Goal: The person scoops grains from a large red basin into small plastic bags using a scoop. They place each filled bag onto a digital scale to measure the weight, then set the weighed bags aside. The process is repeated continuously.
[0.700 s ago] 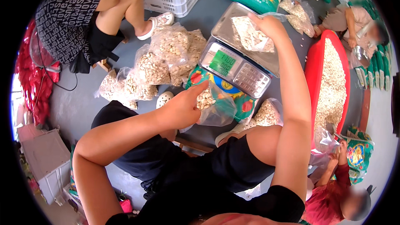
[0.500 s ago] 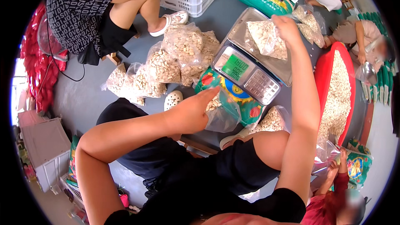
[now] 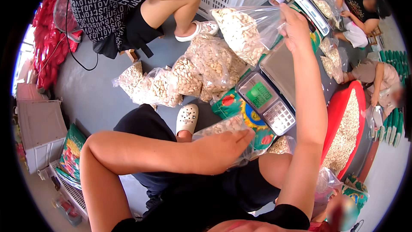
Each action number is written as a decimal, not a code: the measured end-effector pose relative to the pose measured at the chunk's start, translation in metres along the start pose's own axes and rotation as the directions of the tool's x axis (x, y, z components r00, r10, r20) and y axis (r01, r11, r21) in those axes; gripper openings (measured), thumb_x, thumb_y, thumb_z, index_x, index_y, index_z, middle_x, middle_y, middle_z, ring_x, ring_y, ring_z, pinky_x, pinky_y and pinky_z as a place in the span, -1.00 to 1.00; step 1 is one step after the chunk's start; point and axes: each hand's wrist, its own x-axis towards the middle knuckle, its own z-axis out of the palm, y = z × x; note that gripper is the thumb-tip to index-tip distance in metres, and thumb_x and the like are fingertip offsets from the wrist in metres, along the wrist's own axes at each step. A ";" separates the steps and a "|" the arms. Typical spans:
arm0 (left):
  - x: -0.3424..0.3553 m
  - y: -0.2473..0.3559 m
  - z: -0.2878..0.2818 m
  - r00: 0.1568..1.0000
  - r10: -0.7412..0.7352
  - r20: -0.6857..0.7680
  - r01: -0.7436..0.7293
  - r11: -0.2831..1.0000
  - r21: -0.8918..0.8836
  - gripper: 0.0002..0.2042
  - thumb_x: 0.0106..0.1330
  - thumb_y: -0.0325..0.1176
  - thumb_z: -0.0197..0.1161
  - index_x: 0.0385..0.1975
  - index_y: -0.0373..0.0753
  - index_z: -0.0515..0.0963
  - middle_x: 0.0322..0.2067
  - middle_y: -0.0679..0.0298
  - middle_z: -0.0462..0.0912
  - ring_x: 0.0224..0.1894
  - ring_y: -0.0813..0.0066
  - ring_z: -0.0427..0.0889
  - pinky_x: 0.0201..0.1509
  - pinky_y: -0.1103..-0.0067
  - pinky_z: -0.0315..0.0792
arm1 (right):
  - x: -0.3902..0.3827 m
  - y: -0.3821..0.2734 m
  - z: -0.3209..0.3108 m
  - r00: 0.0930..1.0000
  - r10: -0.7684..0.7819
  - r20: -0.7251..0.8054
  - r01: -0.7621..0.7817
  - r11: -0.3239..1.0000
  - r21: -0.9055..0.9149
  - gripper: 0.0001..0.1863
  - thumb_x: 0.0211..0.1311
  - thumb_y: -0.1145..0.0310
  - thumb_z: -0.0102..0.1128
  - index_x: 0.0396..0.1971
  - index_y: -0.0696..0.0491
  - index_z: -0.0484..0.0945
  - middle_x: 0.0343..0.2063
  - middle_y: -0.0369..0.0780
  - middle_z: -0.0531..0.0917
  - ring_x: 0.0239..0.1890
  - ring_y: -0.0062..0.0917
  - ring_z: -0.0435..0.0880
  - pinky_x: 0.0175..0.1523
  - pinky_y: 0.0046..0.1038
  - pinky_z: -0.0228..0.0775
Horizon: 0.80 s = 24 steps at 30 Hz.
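Plastic bag (image 3: 238, 32) pinched in R fingers (image 3: 290, 17); L fingers (image 3: 241, 138) part-curled over 2nd bag (image 3: 231, 123).

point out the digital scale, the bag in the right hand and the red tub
Digital scale (image 3: 262, 96): head view, on its control panel.
Clear plastic bag (image 3: 242, 33) in the right hand (image 3: 296, 28): head view, on its filled part.
Red tub (image 3: 334, 119): head view, on its left wall.

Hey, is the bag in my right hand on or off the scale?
Off: the bag hangs to the left of the weighing tray, its top gripped in your right hand.
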 end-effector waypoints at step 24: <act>-0.002 0.003 -0.022 0.988 -0.008 0.151 0.000 0.999 0.053 -0.28 0.03 -0.58 0.11 0.26 -0.54 0.02 0.19 -0.18 0.25 0.02 0.02 0.47 0.10 0.37 0.40 | 0.015 0.082 -0.073 0.928 0.082 0.362 0.347 0.157 -0.925 -0.72 0.18 0.14 0.11 -0.30 0.04 0.61 -0.37 -0.10 0.65 -0.31 -0.18 0.61 -0.17 -0.27 0.43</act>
